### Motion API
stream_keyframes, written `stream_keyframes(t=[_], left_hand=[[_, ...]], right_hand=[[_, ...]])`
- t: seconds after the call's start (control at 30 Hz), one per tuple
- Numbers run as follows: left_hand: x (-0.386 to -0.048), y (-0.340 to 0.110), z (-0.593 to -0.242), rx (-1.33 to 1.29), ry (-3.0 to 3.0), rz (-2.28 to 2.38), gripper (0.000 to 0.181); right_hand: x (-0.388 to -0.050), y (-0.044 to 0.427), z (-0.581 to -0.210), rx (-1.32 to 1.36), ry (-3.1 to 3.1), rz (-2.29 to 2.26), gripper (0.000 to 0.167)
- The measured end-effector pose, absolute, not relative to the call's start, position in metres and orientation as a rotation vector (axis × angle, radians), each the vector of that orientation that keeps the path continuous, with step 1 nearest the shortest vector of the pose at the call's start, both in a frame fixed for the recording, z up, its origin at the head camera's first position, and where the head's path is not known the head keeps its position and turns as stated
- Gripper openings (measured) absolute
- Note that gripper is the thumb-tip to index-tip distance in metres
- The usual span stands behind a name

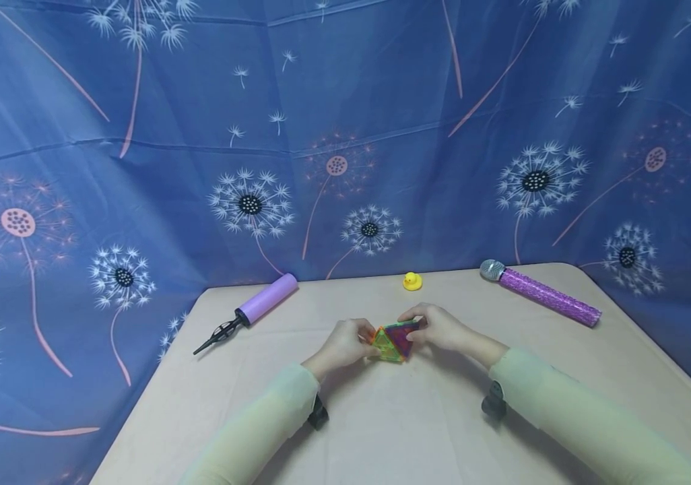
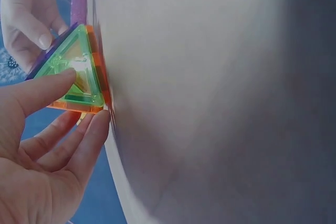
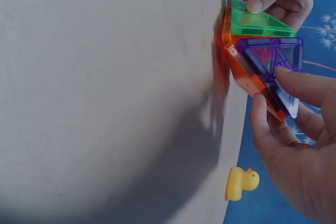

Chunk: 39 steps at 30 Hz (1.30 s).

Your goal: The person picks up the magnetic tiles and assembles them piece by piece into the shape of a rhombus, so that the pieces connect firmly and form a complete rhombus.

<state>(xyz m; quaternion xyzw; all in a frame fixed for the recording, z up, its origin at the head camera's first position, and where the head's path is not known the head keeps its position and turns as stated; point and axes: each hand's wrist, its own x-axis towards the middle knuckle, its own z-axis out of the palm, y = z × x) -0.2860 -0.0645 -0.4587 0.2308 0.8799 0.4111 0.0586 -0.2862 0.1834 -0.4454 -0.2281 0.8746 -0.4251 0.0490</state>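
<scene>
Both hands hold a small cluster of translucent triangular magnetic tiles just above the middle of the table. A green tile (image 2: pixel 93 85) faces my left hand (image 1: pixel 341 347), whose thumb presses on it while the fingertips support the cluster's other side. My right hand (image 1: pixel 440 329) pinches a purple tile (image 3: pixel 262 50) between thumb and fingers. Orange tiles (image 3: pixel 244 74) lie along the side nearest the table, touching the green and purple ones. In the right wrist view the green and purple tiles meet at an angle. Part of the cluster is hidden behind the fingers.
A yellow rubber duck (image 1: pixel 412 281) sits near the table's back edge. On the left lies a purple balloon pump (image 1: pixel 269 298) with a black nozzle. A glittery purple microphone (image 1: pixel 548 295) lies at the back right. Behind the beige table (image 1: pixel 382 431) hangs a blue dandelion-print cloth (image 1: pixel 430 175).
</scene>
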Motion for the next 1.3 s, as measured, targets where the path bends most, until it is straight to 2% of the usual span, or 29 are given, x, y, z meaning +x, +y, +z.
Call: stream_keyframes(t=[1.3], left_hand=[[-0.2823,-0.0626,-0.4598,0.685,2.763,1.103,0.028]], right_hand=[[-0.286,0.182,-0.447,-0.698,2.619,-1.315,0.037]])
